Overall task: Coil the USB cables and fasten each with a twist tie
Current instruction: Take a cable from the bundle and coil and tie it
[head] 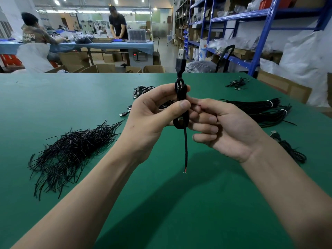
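The USB cable point(181, 97) is coiled into a tight upright bundle, held up above the green tabletop point(161, 203), plug on top and tail dangling. The left hand point(152, 119) grips the coil, thumb across it. The right hand point(231, 130) has its fingers curled, pinching a thin twist tie point(197, 104) right beside it. A heap of ties point(71, 151) lies off to the left.

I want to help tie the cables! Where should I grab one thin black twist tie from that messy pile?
Pinch one loose tip where the pile of thin black wire twist ties fans out at its far right edge, coming from the right. There the ends stick out singly over the green table; the middle is a tangle.
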The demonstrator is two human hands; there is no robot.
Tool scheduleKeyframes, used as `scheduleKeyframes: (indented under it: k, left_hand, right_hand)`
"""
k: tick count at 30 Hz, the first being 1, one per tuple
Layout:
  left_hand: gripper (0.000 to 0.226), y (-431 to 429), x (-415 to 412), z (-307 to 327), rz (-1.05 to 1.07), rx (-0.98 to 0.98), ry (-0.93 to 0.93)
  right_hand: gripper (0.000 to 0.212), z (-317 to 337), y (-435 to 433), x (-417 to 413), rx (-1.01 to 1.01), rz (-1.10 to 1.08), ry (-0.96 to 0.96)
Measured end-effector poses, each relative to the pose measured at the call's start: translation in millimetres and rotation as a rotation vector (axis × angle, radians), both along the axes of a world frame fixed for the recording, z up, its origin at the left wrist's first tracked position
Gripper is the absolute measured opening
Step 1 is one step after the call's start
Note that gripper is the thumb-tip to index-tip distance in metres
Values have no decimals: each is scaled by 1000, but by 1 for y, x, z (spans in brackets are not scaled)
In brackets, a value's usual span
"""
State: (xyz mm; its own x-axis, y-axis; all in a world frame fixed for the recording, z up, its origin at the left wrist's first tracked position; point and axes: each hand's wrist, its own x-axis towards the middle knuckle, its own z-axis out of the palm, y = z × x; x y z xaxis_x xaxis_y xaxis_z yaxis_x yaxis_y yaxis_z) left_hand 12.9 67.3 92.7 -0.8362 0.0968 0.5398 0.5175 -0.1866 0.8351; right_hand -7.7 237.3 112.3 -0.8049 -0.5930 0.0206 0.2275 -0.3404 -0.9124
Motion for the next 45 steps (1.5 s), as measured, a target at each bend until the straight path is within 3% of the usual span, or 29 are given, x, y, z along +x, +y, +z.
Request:
scheduleKeyframes:
  k: [8, 21, 33, 39, 45]
  left_hand:
    - [22, -10, 0, 6, -99, -40, -6]
    - [25, -11, 1, 11, -76, -81, -16]
    - [28, -7, 4, 9, -171, -68, -5]
    - [30, -5, 2, 7, -143, -57, -34]
    - [18, -4, -2, 4, 73, -121, 0]
  right_hand:
    - [18, 4, 2, 3, 20, 33, 70]
    - [24, 4, 12, -5, 166, -57, 460]
    - [16, 6, 13, -3, 294, -159, 670]
    - [19, 2, 12, -5, 321, -169, 610]
    - [50, 9, 17, -5, 558, -205, 540]
